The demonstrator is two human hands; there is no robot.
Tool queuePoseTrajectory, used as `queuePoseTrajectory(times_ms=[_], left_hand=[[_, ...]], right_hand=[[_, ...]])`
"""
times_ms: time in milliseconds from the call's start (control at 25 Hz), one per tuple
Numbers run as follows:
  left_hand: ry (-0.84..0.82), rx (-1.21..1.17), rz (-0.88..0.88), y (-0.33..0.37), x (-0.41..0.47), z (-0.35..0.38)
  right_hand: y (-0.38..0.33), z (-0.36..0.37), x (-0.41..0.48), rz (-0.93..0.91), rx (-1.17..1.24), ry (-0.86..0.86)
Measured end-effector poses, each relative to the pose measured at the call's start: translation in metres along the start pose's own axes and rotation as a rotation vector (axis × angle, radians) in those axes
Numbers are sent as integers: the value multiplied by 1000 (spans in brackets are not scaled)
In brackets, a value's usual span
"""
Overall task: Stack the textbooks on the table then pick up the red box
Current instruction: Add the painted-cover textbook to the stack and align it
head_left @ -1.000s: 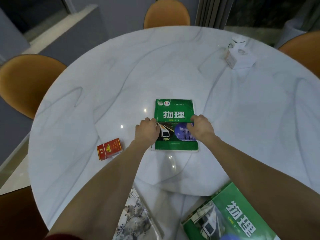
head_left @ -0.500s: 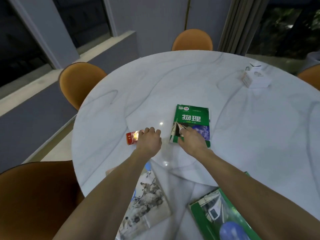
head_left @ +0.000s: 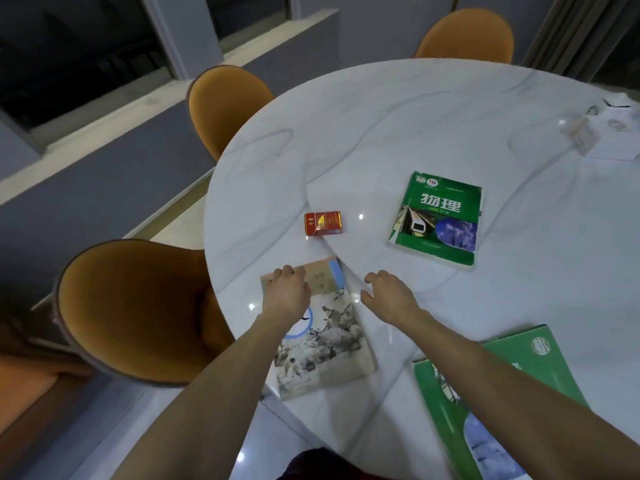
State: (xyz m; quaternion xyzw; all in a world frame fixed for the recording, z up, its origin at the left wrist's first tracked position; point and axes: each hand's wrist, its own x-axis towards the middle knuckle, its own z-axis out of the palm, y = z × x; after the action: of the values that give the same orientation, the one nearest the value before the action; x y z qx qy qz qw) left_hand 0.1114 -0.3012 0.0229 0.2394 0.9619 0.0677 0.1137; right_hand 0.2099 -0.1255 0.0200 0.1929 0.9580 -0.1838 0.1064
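Note:
A green textbook (head_left: 438,220) lies flat on the round white marble table (head_left: 398,126), right of centre. A small red box (head_left: 323,223) sits to its left. Near the table's left front edge lies a beige textbook with an ink-painting cover (head_left: 325,344). My left hand (head_left: 285,294) rests on its far left corner, fingers curled over the edge. My right hand (head_left: 389,294) hovers just right of that book, fingers apart and holding nothing. A second green textbook (head_left: 491,393) lies at the lower right, partly hidden by my right forearm.
A white tissue box (head_left: 602,133) with small items stands at the far right. Orange chairs surround the table: one at the near left (head_left: 131,306), one at the far left (head_left: 225,102), one at the back (head_left: 467,36).
Both hands left the green textbook and pulled back toward me; the left now lies on the beige book, the right beside it. The camera view swung left and down.

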Motion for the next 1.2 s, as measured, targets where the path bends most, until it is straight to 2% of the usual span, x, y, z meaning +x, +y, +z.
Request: queuePoseTrajectory(times_ms=[120, 240, 480, 680, 800, 920, 1200], left_hand=[[-38, -78, -146, -17, -21, 19], [-42, -173, -277, -27, -39, 35], [-23, -474, -498, -31, -56, 54], [-17, -745, -763, -38, -46, 60], [-32, -829, -773, -47, -44, 62], [-10, -893, -765, -49, -45, 62], [16, -972, -702, -51, -55, 52]], right_hand=[[-9, 23, -3, -7, 1, -95], [-16, 44, -6, 44, 50, -109], [-30, 70, -7, 226, 189, -91], [-31, 73, 6, 460, 381, -78], [-32, 72, 9, 585, 495, -96], [-33, 69, 10, 618, 543, -116], [-28, 62, -4, 496, 683, -108]])
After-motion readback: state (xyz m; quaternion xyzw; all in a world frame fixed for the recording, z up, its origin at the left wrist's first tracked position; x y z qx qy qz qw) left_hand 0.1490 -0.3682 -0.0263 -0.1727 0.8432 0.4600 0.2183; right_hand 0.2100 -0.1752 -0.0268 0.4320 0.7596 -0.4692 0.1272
